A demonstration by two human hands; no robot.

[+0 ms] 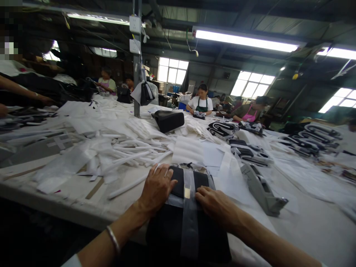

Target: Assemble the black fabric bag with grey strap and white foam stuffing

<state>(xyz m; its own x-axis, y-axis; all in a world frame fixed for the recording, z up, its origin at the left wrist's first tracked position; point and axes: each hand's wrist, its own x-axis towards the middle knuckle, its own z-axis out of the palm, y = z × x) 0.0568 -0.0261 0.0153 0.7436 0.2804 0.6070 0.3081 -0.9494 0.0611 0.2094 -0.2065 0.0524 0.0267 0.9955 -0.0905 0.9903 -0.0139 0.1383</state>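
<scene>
A black handbag (167, 237) lies in front of me at the table's near edge, its lower part towards me. A translucent strip (190, 230) runs down its middle, over a flap with a gold-coloured clasp (187, 191). My left hand (158, 187) grips the flap's left edge, thumb resting on the front. On the other side, my right hand (213, 203) has its fingers bent against the flap's right part, close to the clasp. Whatever lies under the fingertips is hidden. Beyond the bag's top is a white padded sheet (187, 150).
A grey tape dispenser (260, 189) stands to the right. White foam sticks (133, 152) and plastic sheets cover the left side. Another black bag (168, 120) lies farther back near a metal post (137, 89). Folded black pieces (222, 128) lie right; co-workers (200, 102) sit behind.
</scene>
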